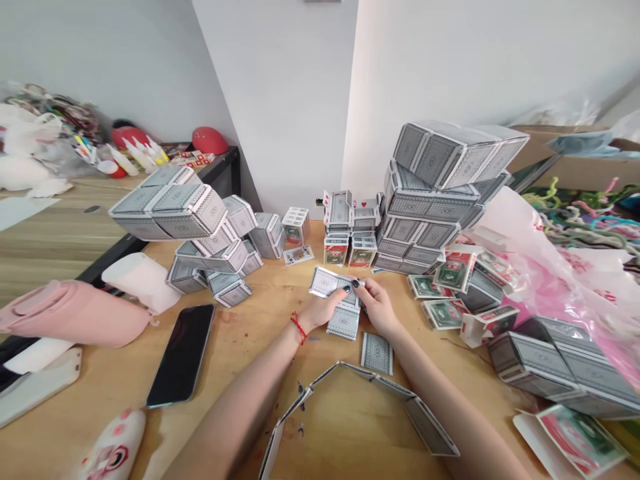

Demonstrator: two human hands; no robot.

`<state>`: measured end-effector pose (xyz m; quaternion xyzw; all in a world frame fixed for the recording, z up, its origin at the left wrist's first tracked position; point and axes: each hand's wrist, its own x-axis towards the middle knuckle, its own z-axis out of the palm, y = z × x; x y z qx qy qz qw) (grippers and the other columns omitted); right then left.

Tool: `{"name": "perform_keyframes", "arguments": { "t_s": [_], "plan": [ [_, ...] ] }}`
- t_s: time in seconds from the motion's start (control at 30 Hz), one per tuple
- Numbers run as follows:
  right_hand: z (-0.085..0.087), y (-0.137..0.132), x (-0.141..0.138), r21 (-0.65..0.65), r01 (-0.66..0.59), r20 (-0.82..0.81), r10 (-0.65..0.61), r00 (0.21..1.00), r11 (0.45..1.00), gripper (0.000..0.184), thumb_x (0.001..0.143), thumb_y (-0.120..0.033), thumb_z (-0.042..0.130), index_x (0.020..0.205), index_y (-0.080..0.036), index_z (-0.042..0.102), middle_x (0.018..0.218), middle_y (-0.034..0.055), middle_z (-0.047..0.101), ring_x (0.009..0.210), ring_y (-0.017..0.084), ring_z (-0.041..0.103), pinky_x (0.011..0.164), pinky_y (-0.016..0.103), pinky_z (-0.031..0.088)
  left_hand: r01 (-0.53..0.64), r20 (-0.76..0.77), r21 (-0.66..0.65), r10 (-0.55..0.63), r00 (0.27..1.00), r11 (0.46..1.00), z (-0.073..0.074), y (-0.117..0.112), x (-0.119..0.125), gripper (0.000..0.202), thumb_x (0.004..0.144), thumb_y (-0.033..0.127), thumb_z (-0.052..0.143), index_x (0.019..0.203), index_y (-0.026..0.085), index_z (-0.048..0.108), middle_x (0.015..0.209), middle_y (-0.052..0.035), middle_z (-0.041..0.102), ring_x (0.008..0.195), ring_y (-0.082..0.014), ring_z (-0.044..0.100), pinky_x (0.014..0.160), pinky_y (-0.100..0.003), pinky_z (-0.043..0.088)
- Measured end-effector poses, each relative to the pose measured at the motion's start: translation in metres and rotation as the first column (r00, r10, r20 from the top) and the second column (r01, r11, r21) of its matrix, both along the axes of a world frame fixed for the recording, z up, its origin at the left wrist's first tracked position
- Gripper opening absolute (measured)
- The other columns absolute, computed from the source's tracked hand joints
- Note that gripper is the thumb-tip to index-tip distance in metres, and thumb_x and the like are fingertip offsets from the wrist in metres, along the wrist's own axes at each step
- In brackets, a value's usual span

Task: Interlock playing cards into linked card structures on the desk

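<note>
My left hand [324, 308] and my right hand [376, 303] meet at the middle of the wooden table [230, 373]. Both pinch a few grey-backed playing cards [326, 281] held flat just above the tabletop. My left wrist wears a red string bracelet [299, 327]. Under the hands lies a loose card [344, 323], and another loose card [377, 353] lies just nearer to me. Between my forearms stands a chain of joined cards [350, 393] bent into an arch shape.
Cubes built from cards are piled at the left [190, 220] and right [440, 187]. Small card boxes [350, 233] stand behind the hands. A black phone [183, 353] and pink pouch [75, 313] lie left. Green card packs [443, 293] and a pink plastic bag [550, 280] lie right.
</note>
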<state>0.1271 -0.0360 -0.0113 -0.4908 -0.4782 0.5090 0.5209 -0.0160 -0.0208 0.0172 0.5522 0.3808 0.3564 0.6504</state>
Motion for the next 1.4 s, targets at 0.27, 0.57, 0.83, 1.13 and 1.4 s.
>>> {"name": "perform_keyframes", "arguments": {
  "t_s": [0.27,0.57,0.83,1.13,1.4],
  "plan": [
    [0.0,0.003,0.003,0.037,0.061,0.031,-0.062,0.998,0.997,0.03,0.075,-0.048,0.053,0.067,-0.019,0.051,0.061,-0.0023,0.046,0.055,0.012,0.039,0.052,0.023,0.033,-0.042,-0.001,-0.037,0.042,0.999,0.998,0.0,-0.004,0.0,0.022,0.078,0.029,0.047,0.088,0.018,0.064,0.088,-0.001,0.068,0.084,-0.0197,0.06,0.082,-0.033,0.045],
    [0.0,0.001,0.011,-0.072,0.039,-0.065,-0.044,0.997,0.997,0.034,0.073,-0.052,0.054,0.064,-0.019,0.047,0.049,-0.0068,0.032,0.042,0.007,0.025,0.039,0.021,0.019,-0.316,0.081,0.135,0.307,0.948,0.939,-0.015,0.01,-0.005,0.03,0.077,0.031,0.052,0.102,0.016,0.055,0.099,-0.0055,0.062,0.093,-0.0191,0.056,0.083,-0.03,0.042],
    [0.0,-0.004,0.013,0.043,-0.073,-0.103,0.077,0.992,0.996,0.032,0.07,-0.043,0.062,0.091,-0.02,0.054,0.073,-0.0002,0.057,0.064,0.014,0.052,0.059,0.025,0.043,-0.404,0.06,0.187,0.4,0.915,0.896,-0.02,0.011,-0.004,0.029,0.075,0.027,0.054,0.103,0.018,0.049,0.099,-0.0048,0.058,0.093,-0.0176,0.055,0.084,-0.029,0.043],
    [-0.003,0.005,0.017,0.097,-0.034,-0.118,0.045,0.992,0.995,0.031,0.074,-0.036,0.056,0.1,-0.025,0.044,0.072,-0.0015,0.059,0.06,0.015,0.055,0.058,0.027,0.044,-0.199,0.137,0.047,0.191,0.972,0.979,-0.021,0.01,-0.004,0.035,0.075,0.03,0.056,0.104,0.023,0.038,0.086,0.0001,0.052,0.059,-0.013,0.058,0.052,-0.029,0.051],
    [-0.011,0.014,0.018,0.183,0.135,0.072,-0.15,0.986,0.974,0.018,0.079,-0.039,0.047,0.086,-0.023,0.045,0.068,-0.0012,0.053,0.06,0.015,0.048,0.055,0.026,0.039,-0.202,0.117,0.107,0.189,0.975,0.974,-0.03,0.01,-0.001,0.034,0.074,0.028,0.057,0.103,0.022,0.04,0.091,-0.0015,0.052,0.069,-0.0136,0.059,0.056,-0.028,0.054]
  ]
}}
